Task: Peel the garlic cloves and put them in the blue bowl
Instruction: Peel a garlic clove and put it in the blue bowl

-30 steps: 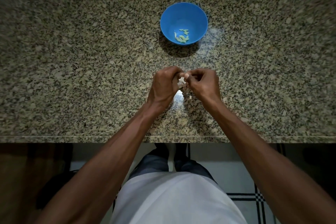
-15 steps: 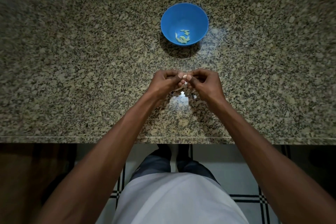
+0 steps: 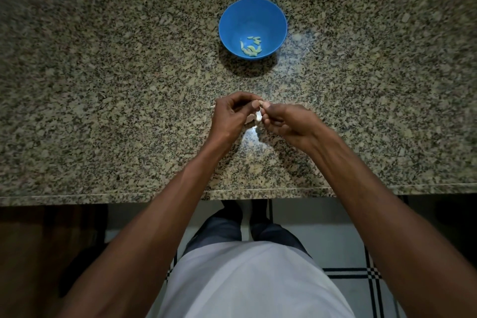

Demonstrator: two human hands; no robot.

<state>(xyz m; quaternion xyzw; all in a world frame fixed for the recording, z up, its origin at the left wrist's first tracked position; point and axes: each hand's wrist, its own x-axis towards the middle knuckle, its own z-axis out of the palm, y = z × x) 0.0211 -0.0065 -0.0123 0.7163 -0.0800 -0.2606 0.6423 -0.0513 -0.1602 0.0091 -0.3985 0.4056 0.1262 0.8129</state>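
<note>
Small pale garlic clove pinched between left hand and right hand; round blue plastic bowl holding peeled cloves; speckled granite counter; checked tile floor.

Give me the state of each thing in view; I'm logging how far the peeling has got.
Blue bowl: upright on the counter, holding some peeled cloves.
Garlic: held between both hands, mostly hidden.
Left hand: fingers curled round the garlic.
Right hand: pinching the garlic.
</note>
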